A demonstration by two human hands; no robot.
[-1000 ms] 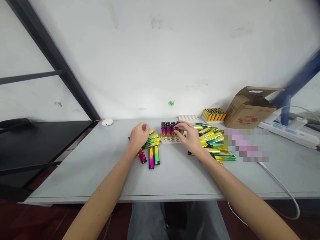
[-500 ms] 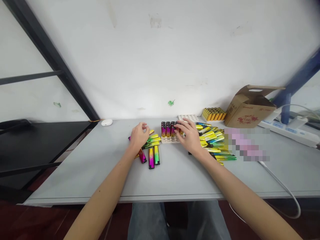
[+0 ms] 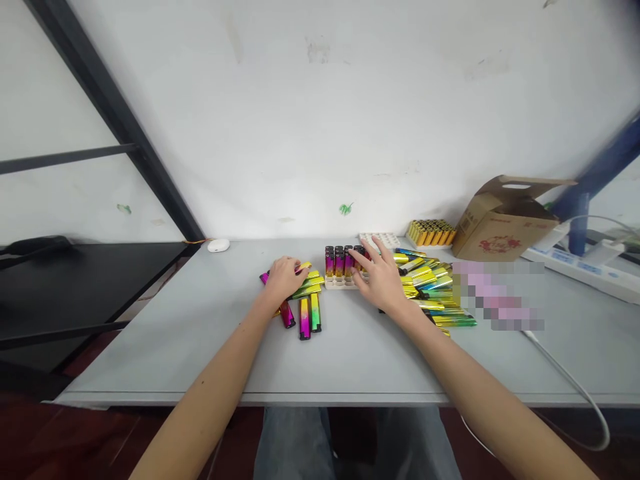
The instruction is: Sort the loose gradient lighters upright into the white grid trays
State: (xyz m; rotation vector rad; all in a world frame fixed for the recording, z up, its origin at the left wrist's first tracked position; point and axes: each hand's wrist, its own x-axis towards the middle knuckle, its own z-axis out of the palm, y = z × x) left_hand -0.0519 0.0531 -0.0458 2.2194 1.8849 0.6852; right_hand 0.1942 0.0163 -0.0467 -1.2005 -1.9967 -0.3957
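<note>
The left grip (image 3: 285, 279) is curling down onto a loose pile of gold-and-magenta lighters (image 3: 311, 283), and I cannot tell whether it is closing on one. Just below this grip, three more lighters (image 3: 305, 319) are lying on the desk (image 3: 165, 353). Between the two grips, a cream holder (image 3: 340, 283) is carrying rows of upright magenta-toned lighters (image 3: 336, 264). The right grip (image 3: 383, 280) is standing open with its fingertips (image 3: 361, 252) spread at the holder's right end. Just right of that grip, a heap of yellow-green lighters (image 3: 425, 283) is spreading across the desk. Farther beyond it, a block of orange lighters (image 3: 430, 233) is standing beside a cardboard box (image 3: 505, 227).
</note>
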